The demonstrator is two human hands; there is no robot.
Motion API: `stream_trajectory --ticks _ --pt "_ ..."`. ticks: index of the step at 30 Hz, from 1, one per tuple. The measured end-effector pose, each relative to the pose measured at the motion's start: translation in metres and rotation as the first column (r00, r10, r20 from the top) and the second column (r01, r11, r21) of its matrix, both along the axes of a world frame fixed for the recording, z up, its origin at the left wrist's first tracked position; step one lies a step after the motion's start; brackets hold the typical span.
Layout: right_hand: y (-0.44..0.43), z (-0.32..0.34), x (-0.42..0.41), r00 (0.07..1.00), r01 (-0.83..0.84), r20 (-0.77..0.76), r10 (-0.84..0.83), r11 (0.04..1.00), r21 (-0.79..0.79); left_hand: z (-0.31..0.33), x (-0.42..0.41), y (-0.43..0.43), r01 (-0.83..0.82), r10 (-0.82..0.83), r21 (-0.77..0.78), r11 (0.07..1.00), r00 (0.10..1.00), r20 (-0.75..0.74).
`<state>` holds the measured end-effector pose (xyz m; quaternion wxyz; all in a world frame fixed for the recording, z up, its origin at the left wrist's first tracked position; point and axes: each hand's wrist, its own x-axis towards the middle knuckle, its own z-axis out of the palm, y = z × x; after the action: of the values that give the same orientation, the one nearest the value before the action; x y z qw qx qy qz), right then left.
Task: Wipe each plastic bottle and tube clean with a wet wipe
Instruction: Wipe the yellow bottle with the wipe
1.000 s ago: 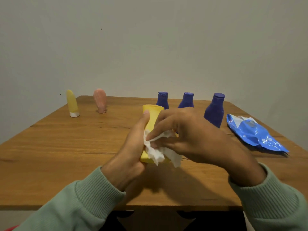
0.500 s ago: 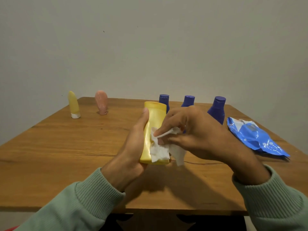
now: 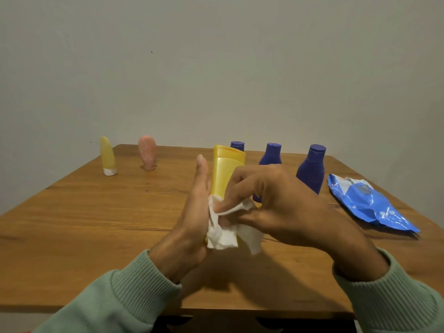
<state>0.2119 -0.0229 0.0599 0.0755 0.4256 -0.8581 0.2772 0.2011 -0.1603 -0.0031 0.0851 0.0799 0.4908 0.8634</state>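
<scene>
While the left hand [image 3: 192,222] holds the yellow bottle [image 3: 225,171] upright near the middle of the worktop [image 3: 96,224], one digit straight along its edge and the other fingers hidden behind it, the right hand [image 3: 276,207] pinches a bunched wet wipe [image 3: 223,234] against the bottle's lower front. Whether the base touches the worktop I cannot tell, as the wipe covers it.

Risks, as I judge them: the plastic gets wet, so the bottle can slip out of the left grip, esp. if the right hand pushes hard sideways. It would then fall toward the three blue bottles [image 3: 311,171], which stand near behind it, and could knock them over. Also the wipe is crumpled to a small lump, so it cleans only a narrow strip per pass, and the upper part can be missed. A strong squeeze could press product out if the cap is loose, but the cap I do not see.

Containers: all bottles are opaque, the blue ones w/ caps on, so contents and fill level are unknown. Same for the yellow tube [image 3: 107,155] and pink tube [image 3: 147,152], standing cap-down at the far left, well apart. The wipes pack [image 3: 367,205] lies at the right. Its top looks open w/ some white showing, so it may dry out.
</scene>
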Motion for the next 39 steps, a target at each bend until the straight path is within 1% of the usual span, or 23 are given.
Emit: stream_trajectory --ticks 2,3,6,7,9,11,13,15,17,19,20,22,24,26,27,29,32,34,35,36,39 --pt "0.004 0.000 -0.006 0.999 0.034 -0.015 -0.035 0.998 -0.053 -0.001 0.001 0.000 0.025 -0.027 -0.055 0.998 0.999 -0.040" --pt "0.006 -0.002 -0.010 0.996 0.080 -0.033 -0.084 0.990 -0.112 -0.001 0.001 0.001 0.026 -0.031 -0.089 0.996 0.998 -0.062" --pt "0.005 -0.008 -0.018 0.957 0.203 -0.122 -0.262 0.910 -0.361 -0.001 0.004 0.003 0.053 -0.071 -0.160 0.986 0.991 -0.110" --pt "0.004 -0.011 -0.020 0.940 0.212 -0.157 -0.302 0.881 -0.424 -0.001 0.004 0.004 0.067 -0.088 -0.167 0.984 0.989 -0.120" --pt "0.002 -0.014 -0.020 0.923 0.204 -0.201 -0.327 0.861 -0.466 -0.002 0.003 0.005 0.086 -0.106 -0.152 0.985 0.985 -0.133" --pt "-0.003 -0.014 -0.016 0.948 0.188 -0.164 -0.273 0.895 -0.404 0.000 0.001 0.003 0.068 -0.081 -0.094 0.993 0.987 -0.137" --pt "-0.007 -0.013 -0.008 0.983 0.132 -0.085 -0.162 0.951 -0.279 0.002 -0.002 -0.001 0.039 -0.040 -0.008 0.999 0.990 -0.134" --pt "-0.010 -0.011 -0.001 0.997 0.057 -0.048 -0.064 0.989 -0.139 0.005 -0.004 -0.006 0.041 -0.033 0.071 0.997 0.994 -0.107" --pt "-0.009 -0.008 0.002 1.000 0.001 -0.027 -0.002 0.999 -0.053 0.006 -0.005 -0.009 0.023 -0.016 0.075 0.997 0.996 -0.085" --pt "-0.005 -0.005 0.001 1.000 -0.015 -0.013 0.014 0.999 -0.052 0.005 -0.006 -0.009 0.013 -0.009 0.050 0.999 0.997 -0.074" --pt "-0.004 -0.004 -0.001 1.000 0.001 -0.018 -0.003 0.997 -0.074 0.005 -0.006 -0.008 0.022 -0.019 0.037 0.999 0.997 -0.077" --pt "-0.003 -0.006 -0.006 0.994 0.084 -0.061 -0.095 0.983 -0.164 0.004 -0.007 -0.006 0.032 -0.034 -0.024 0.999 0.995 -0.095" --pt "-0.002 -0.009 -0.011 0.965 0.177 -0.138 -0.222 0.943 -0.280 0.002 -0.006 -0.005 0.018 -0.028 -0.094 0.995 0.994 -0.105" --pt "0.000 -0.010 -0.015 0.939 0.218 -0.181 -0.294 0.912 -0.347 0.001 -0.006 -0.006 0.007 -0.020 -0.121 0.993 0.994 -0.112" --pt "0.000 -0.010 -0.015 0.938 0.224 -0.178 -0.296 0.914 -0.338 0.002 -0.006 -0.007 -0.004 -0.008 -0.113 0.994 0.994 -0.110" --pt "-0.001 -0.006 -0.011 0.962 0.203 -0.129 -0.240 0.947 -0.251 0.003 -0.007 -0.008 -0.055 0.048 -0.068 0.996 0.994 -0.097" --pt "-0.001 0.002 0.001 0.997 0.073 -0.014 -0.073 0.997 -0.029 0.002 -0.010 -0.011 -0.090 0.093 0.051 0.995 0.995 -0.048" --pt "0.001 0.006 0.008 0.999 -0.018 0.037 0.014 0.994 0.112 0.001 -0.011 -0.013 -0.117 0.120 0.099 0.988 0.993 -0.022" --pt "0.003 0.007 0.010 0.999 -0.036 0.041 0.031 0.990 0.137 0.000 -0.013 -0.014 -0.144 0.147 0.092 0.985 0.989 -0.027" --pt "0.004 0.008 0.010 0.999 -0.036 0.035 0.032 0.991 0.130 -0.001 -0.013 -0.015 -0.166 0.169 0.081 0.983 0.985 -0.034" --pt "0.010 0.011 0.008 1.000 0.009 0.006 -0.010 1.000 0.026 0.001 -0.014 -0.018 -0.202 0.204 0.080 0.976 0.979 -0.019"
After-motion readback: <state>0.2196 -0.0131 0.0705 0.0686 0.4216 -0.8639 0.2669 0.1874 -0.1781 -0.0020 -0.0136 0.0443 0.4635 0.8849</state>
